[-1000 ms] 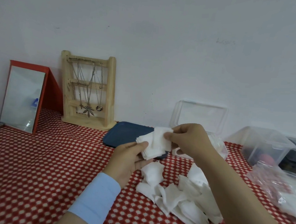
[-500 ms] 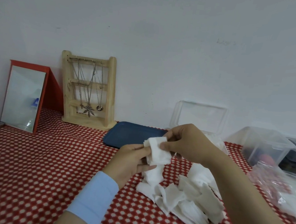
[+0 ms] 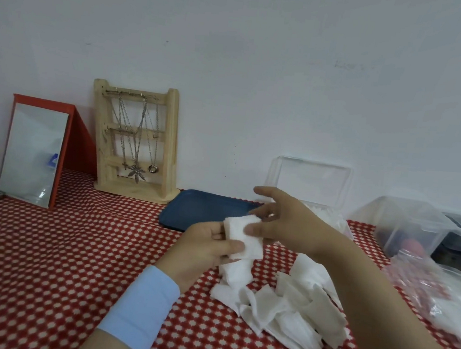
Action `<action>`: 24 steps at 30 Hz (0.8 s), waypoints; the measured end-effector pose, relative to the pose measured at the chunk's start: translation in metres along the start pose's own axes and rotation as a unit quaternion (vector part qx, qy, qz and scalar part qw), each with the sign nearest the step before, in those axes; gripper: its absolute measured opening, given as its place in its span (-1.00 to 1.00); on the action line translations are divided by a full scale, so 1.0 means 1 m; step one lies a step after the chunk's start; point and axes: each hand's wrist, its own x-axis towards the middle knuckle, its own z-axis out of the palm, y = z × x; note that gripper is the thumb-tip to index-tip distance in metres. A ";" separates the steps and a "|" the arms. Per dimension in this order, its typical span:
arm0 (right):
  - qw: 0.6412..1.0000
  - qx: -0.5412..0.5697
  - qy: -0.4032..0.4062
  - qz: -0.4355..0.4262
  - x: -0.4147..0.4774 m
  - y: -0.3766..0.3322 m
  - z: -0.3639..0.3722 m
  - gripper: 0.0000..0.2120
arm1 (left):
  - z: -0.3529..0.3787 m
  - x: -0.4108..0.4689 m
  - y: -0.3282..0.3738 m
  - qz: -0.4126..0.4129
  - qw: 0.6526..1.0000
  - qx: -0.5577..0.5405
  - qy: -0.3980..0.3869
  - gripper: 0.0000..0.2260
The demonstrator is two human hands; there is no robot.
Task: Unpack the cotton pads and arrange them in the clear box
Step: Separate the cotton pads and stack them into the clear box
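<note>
Stack of cotton pads (image 3: 243, 237) is in both my hands, just right of the middle of the frame and above the table. My left hand (image 3: 202, 246) grasps it from the left side, with the thumb lying across the lower front. My right hand (image 3: 283, 224) pinches its right edge, thumb on the white face, while the index finger stands up straight and free.

The flat face of the stack is turned toward me. Its longer side runs nearly up and down in the frame, and the top leans a little to the left.

Below my hands, in the lower right part, a loose pile of pads (image 3: 289, 312) lies on the red dotted tablecloth (image 3: 61, 256), the pieces pointing in many directions. Behind my right hand the clear box (image 3: 310, 182) stands with its lid raised against the wall, and something white is inside. A blue tray (image 3: 200, 211) lies just left of the box. In the left part of the frame are a wooden jewellery stand (image 3: 136, 142) and a mirror (image 3: 34, 152). At the right edge lies a plastic bag (image 3: 437, 292).
</note>
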 end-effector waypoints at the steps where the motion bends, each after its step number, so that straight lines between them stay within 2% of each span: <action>1: 1.000 0.023 -0.010 0.001 0.000 0.001 -0.001 -0.38 | -0.001 0.000 0.000 0.000 1.000 0.010 0.005 -0.75; 5: 1.000 0.027 -0.011 -0.008 0.001 0.003 -0.003 -0.55 | -0.004 0.002 0.003 0.010 0.998 0.050 0.033 -0.71; 7: 0.999 0.031 -0.037 -0.004 0.001 0.002 -0.004 -0.62 | -0.004 0.001 0.005 0.019 0.998 0.055 0.035 -0.67; 11: 0.997 -0.026 -0.065 0.010 -0.002 0.001 -0.009 -0.84 | 0.003 0.001 0.011 0.040 0.992 0.112 0.038 -0.59; 15: 1.000 -0.019 0.010 0.023 -0.004 0.001 -0.032 -0.89 | 0.014 0.016 0.031 0.070 0.978 0.186 0.055 -0.56; 19: 0.988 -0.047 0.136 0.053 0.007 0.006 -0.076 -0.87 | 0.025 0.056 0.055 0.129 0.953 0.252 0.104 -0.81; 21: 0.987 -0.038 0.141 0.065 0.014 0.010 -0.089 -0.88 | 0.036 0.074 0.058 0.142 0.931 0.327 0.079 -0.88; 24: 0.988 -0.057 0.107 0.092 0.022 0.019 -0.098 -0.89 | 0.061 0.094 0.054 0.135 0.887 0.442 -0.019 -0.77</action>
